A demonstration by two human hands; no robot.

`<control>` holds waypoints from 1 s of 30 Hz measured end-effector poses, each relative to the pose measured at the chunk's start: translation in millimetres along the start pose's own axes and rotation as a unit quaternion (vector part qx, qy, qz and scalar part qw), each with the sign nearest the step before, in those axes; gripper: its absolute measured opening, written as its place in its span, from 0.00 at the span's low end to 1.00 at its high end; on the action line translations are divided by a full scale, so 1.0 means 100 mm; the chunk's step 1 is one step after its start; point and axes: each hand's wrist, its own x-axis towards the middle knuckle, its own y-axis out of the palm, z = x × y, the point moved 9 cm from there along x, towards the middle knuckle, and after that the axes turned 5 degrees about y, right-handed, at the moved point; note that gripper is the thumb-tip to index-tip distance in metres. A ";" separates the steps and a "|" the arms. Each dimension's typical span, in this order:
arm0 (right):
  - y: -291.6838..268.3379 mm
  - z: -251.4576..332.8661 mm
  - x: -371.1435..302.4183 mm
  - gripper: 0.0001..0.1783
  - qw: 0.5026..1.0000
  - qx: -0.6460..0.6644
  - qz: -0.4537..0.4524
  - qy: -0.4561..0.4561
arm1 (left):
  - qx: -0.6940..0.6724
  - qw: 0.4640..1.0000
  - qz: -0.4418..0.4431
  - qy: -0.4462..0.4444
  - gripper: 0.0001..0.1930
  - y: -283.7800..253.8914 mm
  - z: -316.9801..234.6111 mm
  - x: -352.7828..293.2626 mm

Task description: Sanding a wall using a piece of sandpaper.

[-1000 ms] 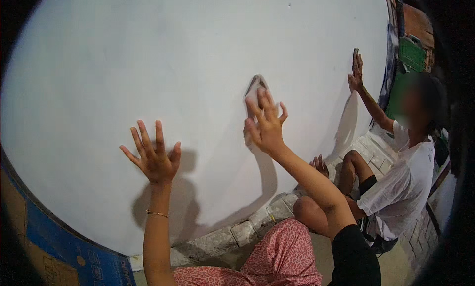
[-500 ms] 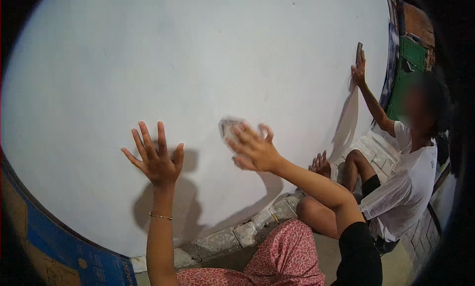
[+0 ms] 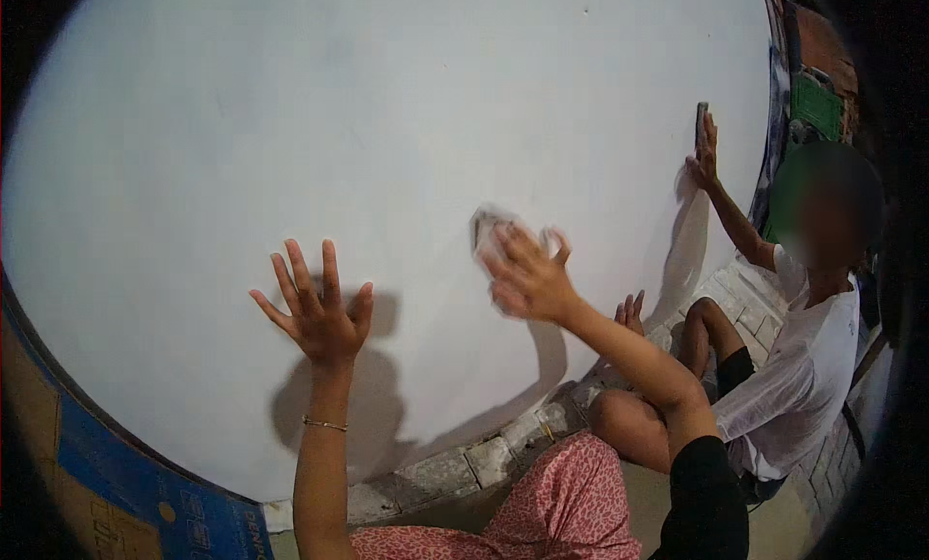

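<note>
A broad white wall (image 3: 387,105) fills most of the view. My left hand (image 3: 324,313) is against it at the lower left, fingers spread, with nothing in it and a thin bracelet on the wrist. Up and to the right, my right hand (image 3: 530,274) presses a small greyish-white sheet (image 3: 481,229), which looks like sandpaper, against the wall. Motion blurs the hand and the sheet, and the palm covers much of the sheet. My arm crosses toward the wall from the lower right.
A co-worker (image 3: 808,357) in a white shirt sits at the right, one hand (image 3: 708,153) holding a dark, flat block to the wall. Stone blocks (image 3: 435,478) line the wall's foot. Blue-and-brown cardboard (image 3: 126,473) lies at the lower left. My patterned trousers (image 3: 561,502) show below.
My right hand has slid right and slightly up the wall with the sheet. My left hand keeps its place. The co-worker's raised hand has moved down a little. The view has shifted slightly.
</note>
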 end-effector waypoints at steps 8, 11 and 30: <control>0.07 0.61 -0.08 0.32 0.989 -0.009 -0.003 -0.150 | -0.022 1.000 -0.015 -0.001 0.33 0.00 -0.02 0.01; -0.01 0.11 0.31 0.32 0.999 0.011 -0.026 -0.018 | -0.020 0.999 -0.028 0.005 0.33 0.06 0.00 -0.01; 0.08 0.93 0.55 0.33 0.988 0.002 -0.015 -0.155 | -0.043 0.996 0.022 -0.079 0.34 0.06 0.15 -0.01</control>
